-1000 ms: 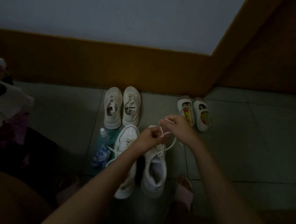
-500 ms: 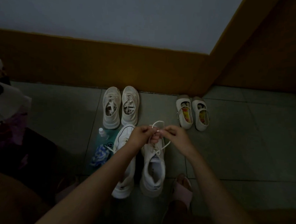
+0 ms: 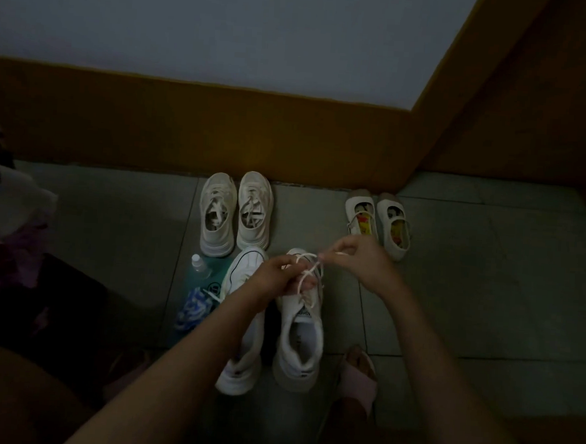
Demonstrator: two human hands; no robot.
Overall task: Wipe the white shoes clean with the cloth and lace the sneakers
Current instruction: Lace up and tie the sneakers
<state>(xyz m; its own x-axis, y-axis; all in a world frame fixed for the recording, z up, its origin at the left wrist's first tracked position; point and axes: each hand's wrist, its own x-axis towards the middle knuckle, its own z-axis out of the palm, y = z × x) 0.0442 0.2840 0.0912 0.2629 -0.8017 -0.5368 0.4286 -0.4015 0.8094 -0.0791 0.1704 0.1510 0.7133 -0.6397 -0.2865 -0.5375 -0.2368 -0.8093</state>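
Moved apart since half a second ago: right hand (image 3: pixel 364 264) now up and right, drawing lace (image 3: pixel 311 269) taut; left hand (image 3: pixel 276 275) lower, over the tongue. Dim, grainy; knot detail hard to make out. Left sneaker (image 3: pixel 241 321) mostly hidden under left forearm. Right sneaker (image 3: pixel 300 332) smooth white, chunky sole, on tiled floor (image 3: pixel 486 285). Each grip pinching thin flat lace, directly above right sneaker's toe end. Crumpled blue-white cloth (image 3: pixel 192 306) beside clear bottle (image 3: pixel 198 264), left of sneakers.

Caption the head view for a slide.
Both hands, left and right, pull the lace over a white sneaker on the floor.
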